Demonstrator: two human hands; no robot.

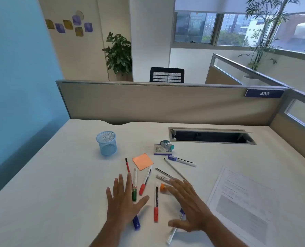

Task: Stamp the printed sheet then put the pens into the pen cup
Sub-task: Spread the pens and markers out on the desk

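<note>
Over the white worktop (59,193), both hands hovered with each grip spread open and empty: left hand (124,198), right hand (189,205). Pens (156,202) lay scattered beneath; printed sheet (246,202) right, blue pen cup (106,143) far left, stamp (167,144) beyond.

white desk (62,175): pens (156,202), cup (106,143), sheet (244,205), stamp (167,144)

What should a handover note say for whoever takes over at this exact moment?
Left hand and right hand: open, fingers spread, holding nothing, over the scattered pens.
Stamp sits on a small box behind the pens.
Printed sheet lies flat to the right; no stamp mark is discernible.
Mesh pen cup stands upright far left, no pens showing in it.
Done: apparently nothing. Left: stamp the sheet, then load the pens.
</note>
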